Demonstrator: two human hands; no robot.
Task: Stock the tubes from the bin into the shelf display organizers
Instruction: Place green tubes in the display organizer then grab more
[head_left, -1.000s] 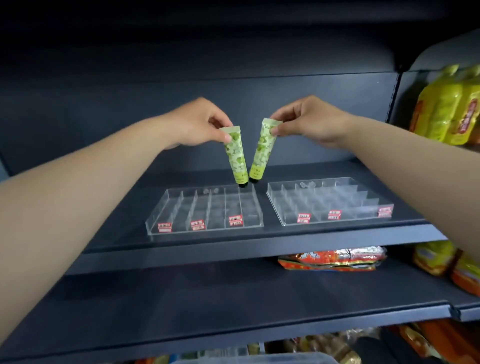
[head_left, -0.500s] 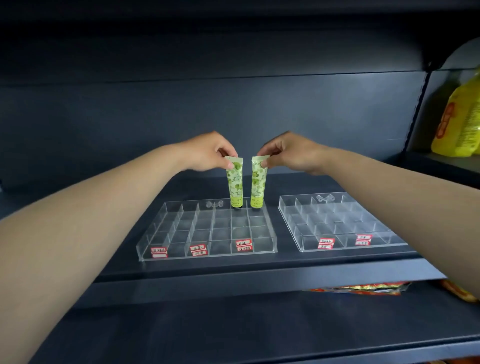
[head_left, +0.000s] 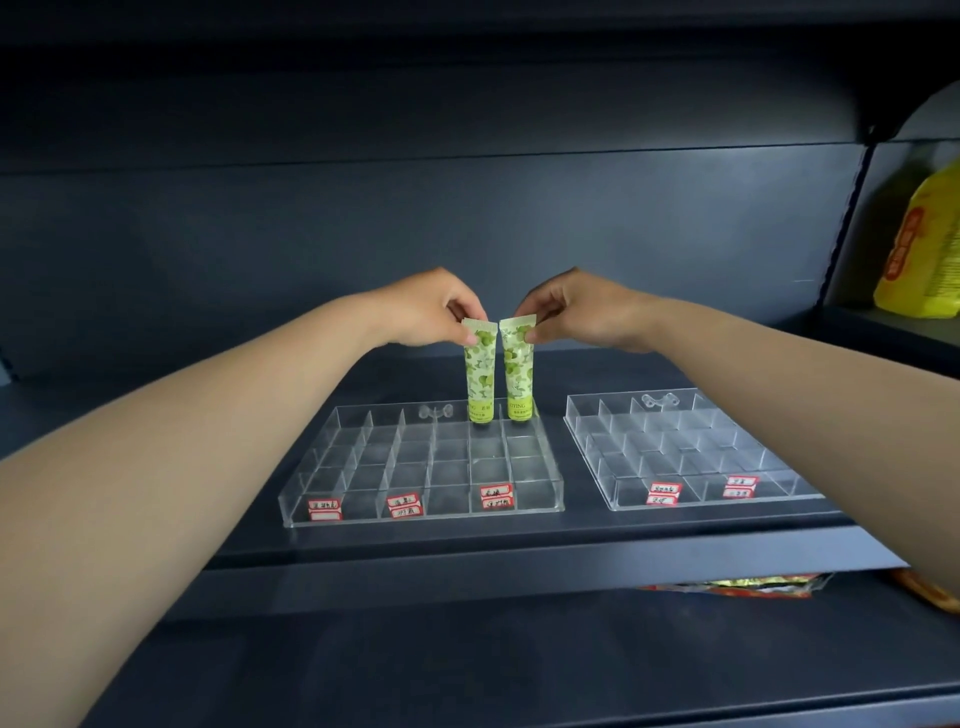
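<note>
Two green leaf-patterned tubes stand upright, caps down, in the back row of the left clear organizer (head_left: 363, 512). My left hand (head_left: 428, 309) pinches the crimped top of the left tube (head_left: 480, 371). My right hand (head_left: 576, 309) pinches the top of the right tube (head_left: 517, 371). The tubes sit side by side in neighbouring compartments at the tray's back right. A second clear organizer (head_left: 615, 496) lies to the right with nothing in it. The bin is out of view.
Both organizers lie on a dark shelf (head_left: 519, 551) and carry red-bordered labels on their front cells. A yellow bag (head_left: 922, 249) stands on the neighbouring shelf at right. Snack packets (head_left: 737, 584) show on the shelf below.
Both tubes came down from mid-air into the back row of the left organizer and now stand straight and close together. The camera moved nearer.
</note>
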